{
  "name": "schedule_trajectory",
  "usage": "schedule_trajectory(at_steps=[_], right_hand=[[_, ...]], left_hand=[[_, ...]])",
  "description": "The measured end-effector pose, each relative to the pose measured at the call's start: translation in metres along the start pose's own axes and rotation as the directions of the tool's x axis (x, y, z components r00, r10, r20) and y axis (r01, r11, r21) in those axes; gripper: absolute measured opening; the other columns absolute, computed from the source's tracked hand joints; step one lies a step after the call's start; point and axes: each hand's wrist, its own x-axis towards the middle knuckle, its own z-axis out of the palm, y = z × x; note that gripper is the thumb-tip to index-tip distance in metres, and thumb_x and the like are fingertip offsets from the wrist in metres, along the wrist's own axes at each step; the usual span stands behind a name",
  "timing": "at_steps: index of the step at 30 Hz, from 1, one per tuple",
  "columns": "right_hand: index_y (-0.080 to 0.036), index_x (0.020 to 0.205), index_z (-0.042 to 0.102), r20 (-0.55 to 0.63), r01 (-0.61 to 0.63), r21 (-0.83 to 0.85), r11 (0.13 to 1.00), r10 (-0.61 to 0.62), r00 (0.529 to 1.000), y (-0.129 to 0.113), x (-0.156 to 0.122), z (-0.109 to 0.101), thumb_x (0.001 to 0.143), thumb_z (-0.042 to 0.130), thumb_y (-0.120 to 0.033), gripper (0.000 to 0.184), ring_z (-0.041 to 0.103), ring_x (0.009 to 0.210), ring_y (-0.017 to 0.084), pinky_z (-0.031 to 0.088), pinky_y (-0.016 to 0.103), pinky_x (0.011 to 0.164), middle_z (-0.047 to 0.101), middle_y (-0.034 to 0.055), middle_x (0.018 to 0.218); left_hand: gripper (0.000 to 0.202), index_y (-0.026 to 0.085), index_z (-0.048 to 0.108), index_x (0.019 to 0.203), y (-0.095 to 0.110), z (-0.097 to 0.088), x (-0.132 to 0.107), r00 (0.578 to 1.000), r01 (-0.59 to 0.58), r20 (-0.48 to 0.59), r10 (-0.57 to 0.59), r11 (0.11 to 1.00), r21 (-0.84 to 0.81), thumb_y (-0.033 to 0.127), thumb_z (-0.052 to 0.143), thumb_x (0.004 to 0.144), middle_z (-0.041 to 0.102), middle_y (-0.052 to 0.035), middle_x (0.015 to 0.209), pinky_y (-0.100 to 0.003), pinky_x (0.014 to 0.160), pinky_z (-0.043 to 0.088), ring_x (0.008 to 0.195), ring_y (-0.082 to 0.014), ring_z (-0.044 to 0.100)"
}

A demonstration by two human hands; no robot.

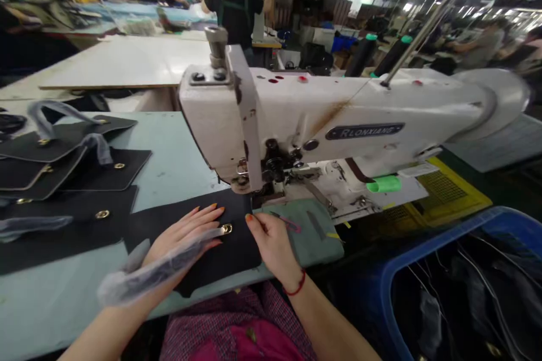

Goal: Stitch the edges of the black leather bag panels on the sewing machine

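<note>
My left hand (186, 231) lies flat with fingers spread on a black leather piece (224, 256) that has a brass snap (227, 229). A clear plastic-wrapped strap (148, 273) lies over that wrist. My right hand (271, 242) rests on the piece's right edge, fingers bent and pressed to the leather just in front of the needle area (262, 197) of the white sewing machine (339, 124). A pink tool (290, 222) lies beside the right hand's fingers.
A stack of black leather pieces with snaps and wrapped straps (63, 163) lies at the left on the pale green table (169, 152). A blue bin (457, 282) with dark goods stands at the right. A yellow tray (457, 192) sits behind it. People work at the back.
</note>
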Motion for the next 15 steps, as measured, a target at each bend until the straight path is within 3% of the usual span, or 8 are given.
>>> schedule_trajectory(at_steps=[10,15], right_hand=[[-0.017,0.060,0.040,-0.008,-0.015,-0.025,1.000,0.015,1.000,0.002,-0.001,-0.002,0.097,0.048,-0.046,0.047,0.031,0.059,0.009,0.021,0.024,0.054,0.032,-0.0043,0.060],[-0.018,0.062,0.034,-0.006,-0.034,-0.046,0.998,0.034,0.999,-0.004,-0.002,-0.003,0.099,0.045,-0.042,0.046,0.029,0.061,0.009,0.020,0.025,0.056,0.029,-0.0045,0.062]], left_hand=[[0.035,0.038,0.058,0.125,0.028,-0.016,0.007,0.990,-0.093,-0.103,0.093,0.996,0.010,0.032,0.060,0.091,0.059,0.0100,0.140,-0.037,0.113,0.043,0.124,-0.0168,0.059],[0.037,0.039,0.050,0.132,0.025,-0.022,0.010,0.975,-0.197,-0.107,0.196,0.980,-0.001,0.037,0.054,0.095,0.055,0.0123,0.143,-0.029,0.111,0.043,0.123,-0.0097,0.059]])
